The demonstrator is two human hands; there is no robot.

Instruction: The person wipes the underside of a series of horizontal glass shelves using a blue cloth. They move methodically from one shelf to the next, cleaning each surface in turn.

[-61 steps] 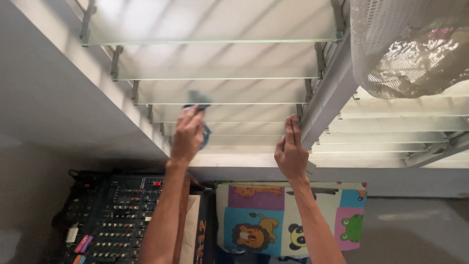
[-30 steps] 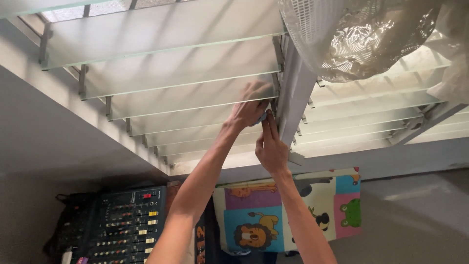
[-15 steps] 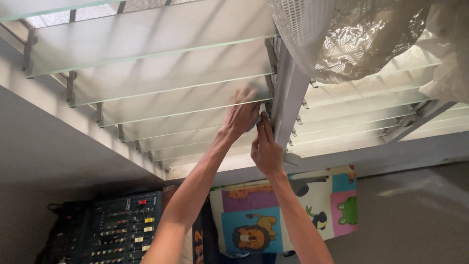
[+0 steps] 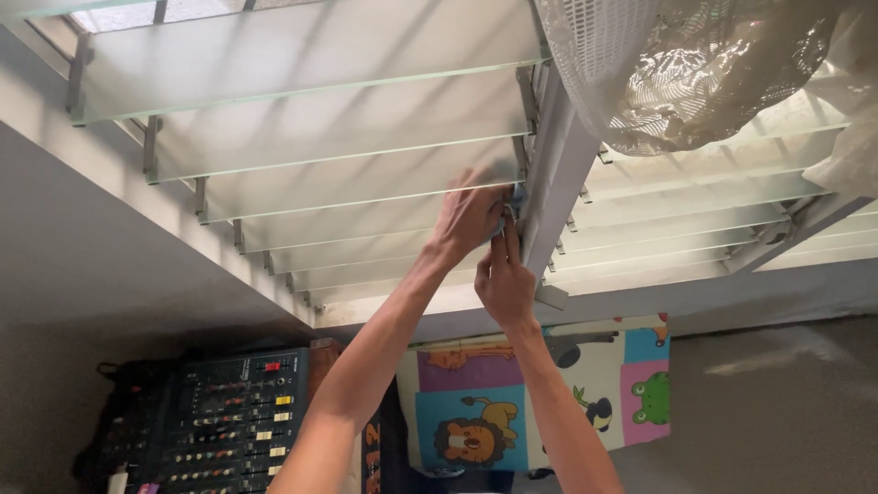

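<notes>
Left hand pressed against the underside of a frosted glass slat, right at the slat's end where it meets the grey upright window post. Fingers curled shut over a small blue cloth, only a sliver of it showing between hand and post. Right hand just below and touching, fingers straight and laid flat along the post, palm open, holding nothing; whether the fingertips touch the cloth, cannot tell.

Slat's long axis running away to the left from the grip, sloping slightly down toward the wall-side frame; almost the whole slat lying left of the cloth, nothing but the post to its right. Left hand the nearer one to the glass, right hand nearer the post.

More slats stacked above and below, and a second bank beyond the post on the right. White lace curtain bunched up top right, well clear of both hands. Far below, a black sound mixer with rows of knobs, beside a colourful animal play mat
</notes>
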